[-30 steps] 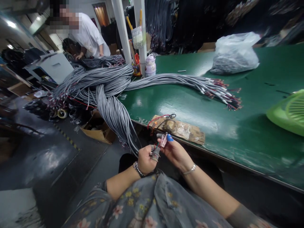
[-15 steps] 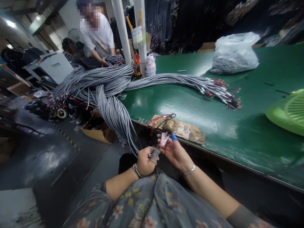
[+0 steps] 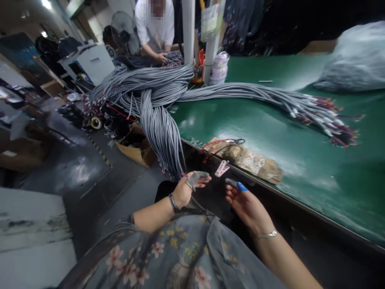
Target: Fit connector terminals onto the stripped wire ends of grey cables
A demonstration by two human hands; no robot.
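Observation:
My left hand [image 3: 187, 189] is closed in a pinch on the end of a grey cable [image 3: 195, 177], just below the ends of a thick grey cable bundle [image 3: 159, 128] that hangs off the green table [image 3: 270, 132]. My right hand [image 3: 245, 201] is a little to the right, apart from it, fingers spread and holding nothing; one fingertip wears a blue cover. A small pink connector [image 3: 221, 168] sits between the hands at the table edge, below red and black wires [image 3: 219, 143] on a worn brown board [image 3: 255, 161].
More grey cables with coloured ends [image 3: 327, 114] stretch across the table. A white plastic bag [image 3: 356, 60] lies at the back right. Another person in a white shirt [image 3: 155, 22] works at the far end. A cardboard box [image 3: 135, 146] stands on the floor.
My right hand has let go of the pink connector and moved right, away from my left hand. My view has shifted, and the other person has moved right along the far end.

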